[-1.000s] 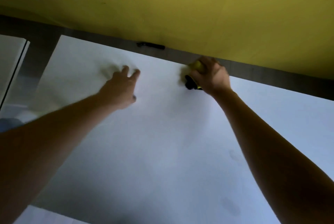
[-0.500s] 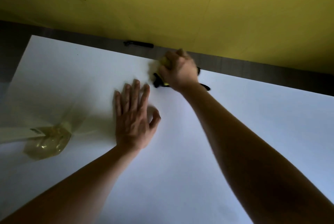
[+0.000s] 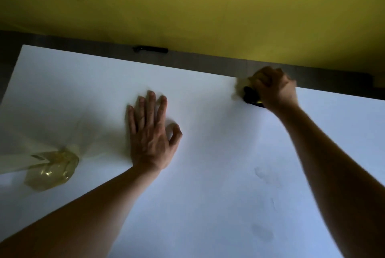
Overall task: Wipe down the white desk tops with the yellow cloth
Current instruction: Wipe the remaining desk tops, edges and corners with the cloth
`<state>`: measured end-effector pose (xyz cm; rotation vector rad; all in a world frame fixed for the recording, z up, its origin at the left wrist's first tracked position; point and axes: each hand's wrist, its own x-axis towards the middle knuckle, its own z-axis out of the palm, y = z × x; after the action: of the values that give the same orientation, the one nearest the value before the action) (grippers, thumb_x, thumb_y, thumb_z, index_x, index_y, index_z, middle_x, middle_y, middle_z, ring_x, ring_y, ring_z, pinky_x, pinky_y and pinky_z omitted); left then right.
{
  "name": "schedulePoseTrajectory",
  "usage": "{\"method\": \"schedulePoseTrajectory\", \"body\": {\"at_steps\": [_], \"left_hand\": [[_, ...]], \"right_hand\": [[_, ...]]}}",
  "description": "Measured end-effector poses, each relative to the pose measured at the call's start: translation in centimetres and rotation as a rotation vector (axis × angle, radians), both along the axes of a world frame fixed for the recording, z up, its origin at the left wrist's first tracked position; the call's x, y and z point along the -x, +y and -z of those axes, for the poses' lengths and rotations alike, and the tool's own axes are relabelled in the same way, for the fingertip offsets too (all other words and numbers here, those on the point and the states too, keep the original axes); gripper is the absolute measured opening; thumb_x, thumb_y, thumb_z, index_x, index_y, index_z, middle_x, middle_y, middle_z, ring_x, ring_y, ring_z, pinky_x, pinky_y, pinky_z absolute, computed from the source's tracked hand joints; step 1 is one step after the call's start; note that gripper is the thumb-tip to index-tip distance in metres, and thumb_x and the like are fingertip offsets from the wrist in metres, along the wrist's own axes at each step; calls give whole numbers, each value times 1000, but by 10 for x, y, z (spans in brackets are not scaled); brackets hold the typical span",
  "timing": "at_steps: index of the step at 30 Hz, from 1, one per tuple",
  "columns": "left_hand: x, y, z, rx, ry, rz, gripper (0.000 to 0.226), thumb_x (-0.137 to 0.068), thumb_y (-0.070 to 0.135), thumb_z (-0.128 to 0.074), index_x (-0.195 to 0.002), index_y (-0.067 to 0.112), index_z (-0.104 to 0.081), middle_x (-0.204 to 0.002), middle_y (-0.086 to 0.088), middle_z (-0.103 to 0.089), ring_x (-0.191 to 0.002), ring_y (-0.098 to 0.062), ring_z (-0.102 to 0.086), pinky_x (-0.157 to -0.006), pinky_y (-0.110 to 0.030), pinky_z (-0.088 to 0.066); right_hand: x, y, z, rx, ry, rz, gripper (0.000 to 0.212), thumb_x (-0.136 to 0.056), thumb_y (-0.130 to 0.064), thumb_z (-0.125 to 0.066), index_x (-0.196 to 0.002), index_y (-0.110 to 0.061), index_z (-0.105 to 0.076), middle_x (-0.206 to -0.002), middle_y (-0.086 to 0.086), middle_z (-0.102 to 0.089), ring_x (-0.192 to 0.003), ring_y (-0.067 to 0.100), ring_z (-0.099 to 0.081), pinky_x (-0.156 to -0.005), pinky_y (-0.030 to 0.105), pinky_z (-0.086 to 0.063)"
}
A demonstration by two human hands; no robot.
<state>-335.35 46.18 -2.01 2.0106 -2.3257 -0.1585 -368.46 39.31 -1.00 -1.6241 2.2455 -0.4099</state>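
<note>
The white desk top (image 3: 208,174) fills most of the head view. My right hand (image 3: 275,89) is at the desk's far edge on the right, fingers curled round the yellow cloth (image 3: 243,87), which is bunched and has a black trim showing under my palm. Most of the cloth is hidden by my fingers. My left hand (image 3: 152,132) lies flat on the desk near the middle, fingers straight and spread, holding nothing.
A clear bottle of yellowish liquid (image 3: 50,168) stands on the desk at the left. A yellow wall (image 3: 187,3) rises behind a dark strip (image 3: 198,62) at the desk's far edge, where a black clip (image 3: 150,49) sits. Faint smudges (image 3: 264,232) mark the near right surface.
My right hand has swept the cloth to the right along the far edge. My left hand stays flat on the desk.
</note>
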Motion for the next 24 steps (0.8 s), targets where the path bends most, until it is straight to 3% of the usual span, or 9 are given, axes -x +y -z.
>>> {"method": "schedulePoseTrajectory", "body": {"at_steps": [4,9,15,20,24], "left_hand": [[2,-1,1,-7,-11,2,80,-92,47,-39,-164,14,-29,-173,-15,-15,-159,-39,-16,-127,-61,-10],[1,0,2,-15,-18,8,81,-92,48,-40,-165,15,-25,-174,-15,-12,-159,-39,-14,-128,-61,-8],[0,-1,1,-15,-25,5,83,-90,52,-37,-164,16,-27,-173,-15,-16,-159,-39,-17,-128,-59,-8],[0,1,3,11,-3,9,82,-90,51,-38,-164,16,-28,-173,-14,-18,-158,-38,-18,-129,-57,-8],[-2,2,6,47,22,23,80,-92,49,-41,-164,15,-28,-173,-14,-18,-159,-38,-17,-129,-58,-8]], "right_hand": [[7,0,6,28,20,92,35,-84,-49,-47,-96,-22,-66,-98,13,-62,-95,37,-58,-86,41,-40],[-87,-25,8,63,15,-8,52,-77,-53,-34,-105,-24,-66,-103,15,-62,-97,39,-58,-81,39,-38],[-198,-56,8,97,5,-111,37,-86,-44,-53,-110,-17,-64,-103,15,-61,-98,37,-57,-84,41,-37],[-167,-47,15,147,-21,-149,42,-84,-50,-52,-114,-24,-65,-103,12,-62,-99,35,-57,-85,40,-40],[-103,-26,14,142,-3,-93,41,-81,-52,-45,-105,-24,-65,-101,13,-62,-96,37,-58,-82,39,-37]]}}
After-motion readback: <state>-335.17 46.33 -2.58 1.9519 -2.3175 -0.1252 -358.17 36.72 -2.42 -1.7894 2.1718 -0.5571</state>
